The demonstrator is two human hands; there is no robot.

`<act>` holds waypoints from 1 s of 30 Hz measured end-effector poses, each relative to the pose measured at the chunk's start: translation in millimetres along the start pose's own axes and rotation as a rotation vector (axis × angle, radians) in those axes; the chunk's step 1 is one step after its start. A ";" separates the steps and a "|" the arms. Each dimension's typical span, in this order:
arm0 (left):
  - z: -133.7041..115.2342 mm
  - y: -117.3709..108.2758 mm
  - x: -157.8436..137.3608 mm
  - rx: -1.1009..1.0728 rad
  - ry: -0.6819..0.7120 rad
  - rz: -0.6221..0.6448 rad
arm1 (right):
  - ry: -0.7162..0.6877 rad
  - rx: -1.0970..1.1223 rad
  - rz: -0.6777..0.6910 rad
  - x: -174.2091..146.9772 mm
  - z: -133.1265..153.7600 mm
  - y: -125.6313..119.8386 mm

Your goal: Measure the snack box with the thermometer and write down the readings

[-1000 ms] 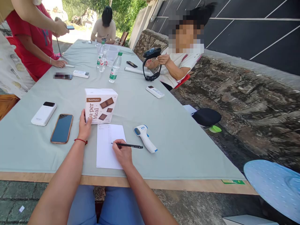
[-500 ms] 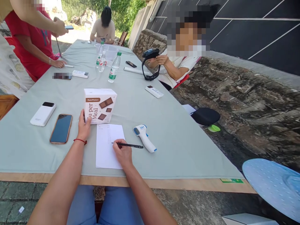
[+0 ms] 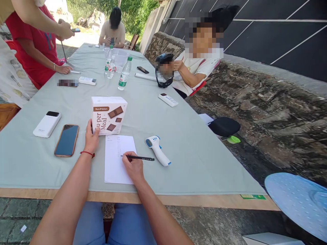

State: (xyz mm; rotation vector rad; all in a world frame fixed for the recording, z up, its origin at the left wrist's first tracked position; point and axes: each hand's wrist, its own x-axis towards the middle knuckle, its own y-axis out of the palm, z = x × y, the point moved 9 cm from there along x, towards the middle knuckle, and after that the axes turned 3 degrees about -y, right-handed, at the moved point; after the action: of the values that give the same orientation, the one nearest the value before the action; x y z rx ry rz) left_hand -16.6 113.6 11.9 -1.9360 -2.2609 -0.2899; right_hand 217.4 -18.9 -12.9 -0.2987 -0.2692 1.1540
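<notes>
My left hand (image 3: 92, 139) grips the lower left edge of a white box (image 3: 109, 115) printed with chocolate squares, which stands upright at the top of a sheet of paper (image 3: 116, 172). A black pen (image 3: 140, 157) is pinched in my right hand (image 3: 134, 167), its tip on the paper at the end of a column of small handwriting. The writing is too small to read. Just right of the pen lies a white and blue infrared thermometer (image 3: 158, 150). Left of my left hand are a smartphone (image 3: 66, 140) and a white power bank (image 3: 47, 124).
Water bottles (image 3: 125, 74) and a clear plastic tub (image 3: 120, 56) stand farther along the cloth-covered table (image 3: 204, 163). Another power bank (image 3: 168, 99) lies at the right. A person at the right holds a black head strap device (image 3: 165, 69); others are at the left and far end.
My right hand and the pen have shifted very slightly left on the paper. The person at the right has tilted the head strap device a little. My left hand stays on the box.
</notes>
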 end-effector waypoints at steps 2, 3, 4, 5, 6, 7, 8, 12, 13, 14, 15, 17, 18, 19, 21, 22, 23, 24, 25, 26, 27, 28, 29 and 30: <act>0.0 -0.3 0.1 0.004 0.001 -0.003 | -0.006 -0.010 0.010 -0.1 -0.2 1.2; 0.0 -0.4 0.2 0.006 0.002 -0.004 | -0.010 -0.013 0.012 -0.2 -0.2 1.5; 0.1 -0.4 0.2 0.007 0.002 -0.004 | -0.014 -0.014 0.011 -0.3 -0.1 1.5; 0.2 -0.3 0.3 0.008 0.000 -0.002 | -0.018 -0.013 0.008 -0.4 0.2 1.2; 0.4 -0.2 0.2 0.008 -0.003 -0.001 | -0.023 -0.011 0.004 -0.6 0.9 0.9; 0.6 -0.1 0.2 0.008 -0.005 0.000 | -0.028 -0.010 0.001 -0.8 1.6 0.6; 0.7 -0.1 0.2 0.006 -0.008 0.000 | -0.028 -0.012 0.000 -1.0 2.3 0.3; -0.2 -0.4 -0.4 -0.006 -0.009 -0.007 | -0.010 -0.031 0.010 -1.9 3.8 0.1; -0.5 -0.2 -0.5 -0.007 -0.009 -0.007 | -0.007 -0.034 0.010 -2.1 4.0 -0.2; -0.7 0.0 -0.7 -0.009 -0.010 -0.007 | -0.005 -0.036 0.009 -2.2 4.3 -0.5; -0.9 0.2 -0.9 -0.010 -0.011 -0.006 | -0.004 -0.035 0.007 -2.3 4.5 -1.0; -1.1 0.3 -1.1 -0.014 -0.013 -0.007 | -0.001 -0.029 0.008 -2.4 4.4 -1.2; -1.1 0.3 -1.1 -0.016 -0.014 -0.008 | 0.000 -0.024 0.010 -2.5 4.2 -1.1; -1.2 0.2 -1.0 -0.017 -0.015 -0.008 | 0.002 -0.019 0.012 -2.5 4.0 -0.9; -1.0 0.1 -0.8 -0.017 -0.017 -0.009 | 0.008 0.000 0.009 -2.3 3.6 -1.0; -0.8 0.1 -0.6 -0.018 -0.018 -0.010 | 0.013 0.016 0.005 -2.1 3.1 -1.1; -0.5 -0.1 -0.4 -0.021 -0.020 -0.011 | 0.019 0.036 -0.001 -1.9 2.5 -1.3; -0.2 -0.2 -0.3 -0.025 -0.021 -0.012 | 0.026 0.055 -0.008 -1.6 1.8 -1.6; 0.0 -0.4 -0.1 -0.031 -0.022 -0.014 | 0.030 0.069 -0.015 -1.4 1.3 -1.9; 0.3 -0.6 0.0 -0.036 -0.022 -0.015 | 0.031 0.077 -0.021 -1.1 0.9 -2.2; 0.5 -0.8 0.0 -0.041 -0.021 -0.016 | 0.029 0.074 -0.025 -0.8 0.6 -2.3; 0.6 -0.8 0.0 -0.044 -0.019 -0.016 | 0.025 0.065 -0.026 -0.6 0.6 -2.2; 0.8 -0.8 0.0 -0.046 -0.018 -0.015 | 0.020 0.053 -0.025 -0.5 0.5 -2.1; 1.0 -0.7 0.0 -0.046 -0.016 -0.014 | 0.015 0.040 -0.021 -0.4 0.4 -1.7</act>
State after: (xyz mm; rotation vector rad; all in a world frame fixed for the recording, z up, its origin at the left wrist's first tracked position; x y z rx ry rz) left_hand -17.3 113.7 10.9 -1.9520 -2.2991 -0.3316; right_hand 218.5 -19.9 -12.0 -0.2685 -0.2349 1.1342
